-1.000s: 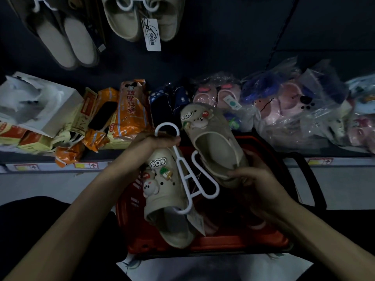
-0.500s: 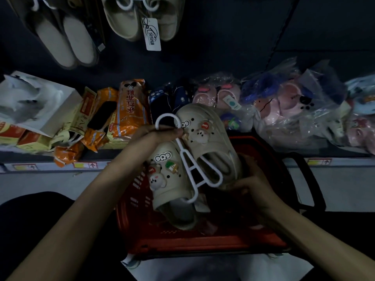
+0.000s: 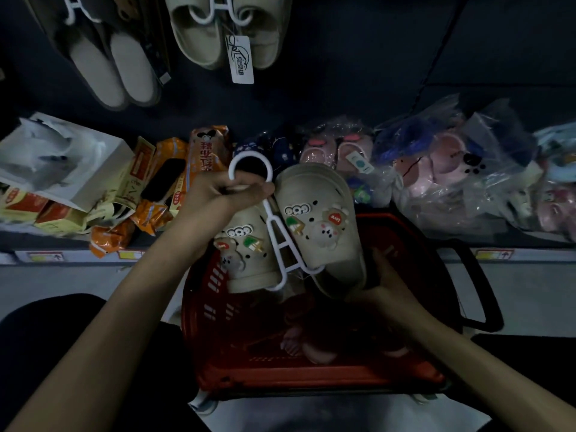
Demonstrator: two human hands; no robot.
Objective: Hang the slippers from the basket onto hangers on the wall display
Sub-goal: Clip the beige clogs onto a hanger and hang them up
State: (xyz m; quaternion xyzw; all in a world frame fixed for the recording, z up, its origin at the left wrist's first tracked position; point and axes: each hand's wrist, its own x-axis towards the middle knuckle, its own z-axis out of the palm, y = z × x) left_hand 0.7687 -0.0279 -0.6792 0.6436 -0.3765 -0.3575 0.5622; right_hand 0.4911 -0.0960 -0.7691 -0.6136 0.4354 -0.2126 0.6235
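Note:
My left hand (image 3: 218, 194) grips the neck of a white plastic hanger (image 3: 277, 241) just below its hook. One beige slipper with cartoon charms (image 3: 249, 260) hangs on the hanger's left arm. A second matching beige slipper (image 3: 321, 226) sits on the right arm, toe pointing up. My right hand (image 3: 383, 288) holds that slipper at its heel end, fingers curled round it. Both hang above the red basket (image 3: 311, 378), which holds more dim pinkish items at its bottom.
Two pairs of slippers hang on white hangers on the dark wall, one grey pair (image 3: 118, 67) and one beige pair with a tag (image 3: 224, 32). A shelf holds orange packets (image 3: 174, 182), a white box (image 3: 62, 157) and bagged pink slippers (image 3: 442, 163). The basket's black handle (image 3: 480, 291) lies to the right.
The right-hand slipper has turned upright and slid onto the hanger's right arm beside the first one. Both hands and the hanger rose slightly.

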